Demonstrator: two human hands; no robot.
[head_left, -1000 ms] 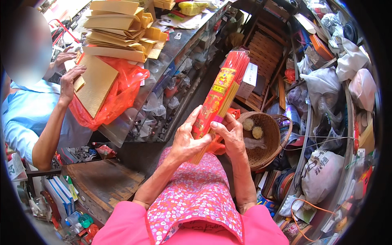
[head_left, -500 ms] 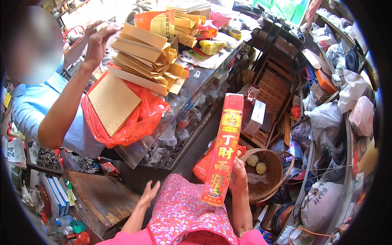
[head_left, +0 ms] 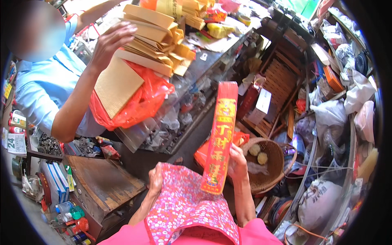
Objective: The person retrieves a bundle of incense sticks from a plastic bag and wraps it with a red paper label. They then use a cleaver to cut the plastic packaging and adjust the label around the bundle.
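Observation:
A long red pack of incense sticks [head_left: 220, 139] with gold decoration stands tilted in front of me. My right hand [head_left: 237, 162] grips its right side near the lower half; part of the fingers is hidden behind it. On the left, my left hand [head_left: 155, 178] is closed at the edge of my flowered apron [head_left: 179, 200], pinching its cloth and lifting that corner. Just behind the pack, a red plastic bag [head_left: 201, 154] shows. To its right is a round wicker basket [head_left: 267, 179] with two pale balls and some clear plastic inside.
Across the glass counter [head_left: 204, 67], a person in a light blue shirt holds a hand [head_left: 112, 45] beside stacked yellow paper packets [head_left: 159, 45]. A red bag [head_left: 151, 100] lies under a tan sheet [head_left: 118, 85]. A wooden cabinet [head_left: 96, 179] stands left; crowded shelves [head_left: 326, 118] line the right.
My left hand has gone from open to closed on the apron's edge. The incense pack has shifted slightly left and up. The other person's hand has come lower, toward the packets.

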